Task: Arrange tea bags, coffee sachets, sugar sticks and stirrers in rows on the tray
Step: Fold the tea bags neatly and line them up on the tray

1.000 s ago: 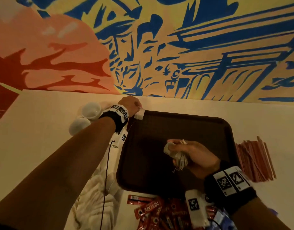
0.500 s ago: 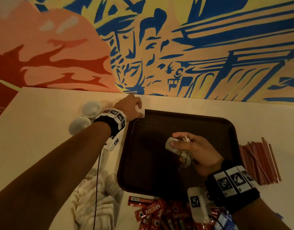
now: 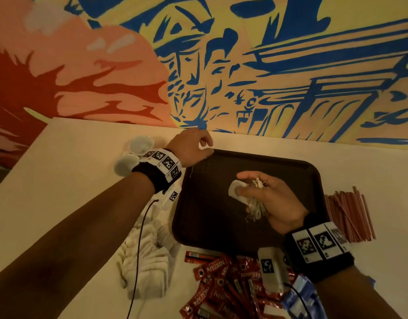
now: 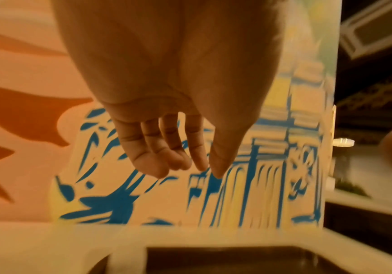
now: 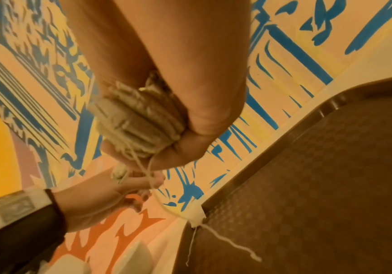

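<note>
- The tray [image 3: 221,226] is dark brown, its floor embossed with a fine chequered weave.
- The tea bags [image 3: 249,196] are off-white with pale strings; one tea bag [image 5: 196,215] at the tray's 11 o'clock corner is the same pale white.
- The coffee sachets [image 3: 223,284] at 6 o'clock are red with white lettering.
- The stirrers [image 3: 350,215] at 3 o'clock are reddish brown.
- The blue packets [image 3: 299,300] at 5 o'clock carry white print.
- The cloth [image 3: 147,261] at 8 o'clock is cream-white.
- The cups [image 3: 140,143] at 10 o'clock are white.
- The table [image 3: 60,180] is cream.
- The wall mural [image 3: 290,65] shows blue strokes on yellow, with orange and red at 10 o'clock.
- The wrist bands [image 3: 318,245] are black with white, black-patterned tags.
</note>
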Action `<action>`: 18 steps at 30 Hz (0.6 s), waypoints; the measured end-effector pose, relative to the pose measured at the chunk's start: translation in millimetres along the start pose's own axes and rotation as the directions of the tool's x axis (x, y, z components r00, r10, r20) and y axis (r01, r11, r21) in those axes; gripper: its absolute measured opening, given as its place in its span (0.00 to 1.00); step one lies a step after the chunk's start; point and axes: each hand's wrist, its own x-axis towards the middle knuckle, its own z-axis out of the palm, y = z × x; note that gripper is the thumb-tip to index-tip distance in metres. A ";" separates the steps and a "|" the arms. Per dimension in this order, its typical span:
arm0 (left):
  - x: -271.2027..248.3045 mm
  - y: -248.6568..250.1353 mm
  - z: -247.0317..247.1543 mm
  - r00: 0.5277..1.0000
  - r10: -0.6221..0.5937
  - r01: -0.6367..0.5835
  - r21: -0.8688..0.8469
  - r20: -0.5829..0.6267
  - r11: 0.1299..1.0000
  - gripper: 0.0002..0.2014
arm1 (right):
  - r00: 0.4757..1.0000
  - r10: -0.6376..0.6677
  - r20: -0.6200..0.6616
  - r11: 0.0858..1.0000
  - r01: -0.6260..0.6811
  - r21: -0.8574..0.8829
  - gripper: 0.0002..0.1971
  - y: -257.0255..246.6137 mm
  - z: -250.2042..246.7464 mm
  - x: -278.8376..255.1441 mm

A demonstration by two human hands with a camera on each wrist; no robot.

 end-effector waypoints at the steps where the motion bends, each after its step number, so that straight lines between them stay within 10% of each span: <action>1: -13.8 12.6 -8.0 1.000 0.029 -0.030 -0.080 -0.009 0.996 0.06 | 1.000 -0.014 0.020 1.000 0.014 -0.004 0.15 -0.7 3.1 -6.8; 11: -165.6 97.1 -32.1 0.978 0.073 0.046 -0.540 0.197 0.840 0.10 | 0.972 -0.177 0.156 0.984 0.180 -0.007 0.21 -0.6 27.2 -82.6; 18: -222.6 110.4 -14.6 0.995 0.022 0.056 -0.736 0.096 0.674 0.14 | 0.957 -0.229 0.177 0.972 0.236 -0.019 0.21 7.9 32.8 -113.6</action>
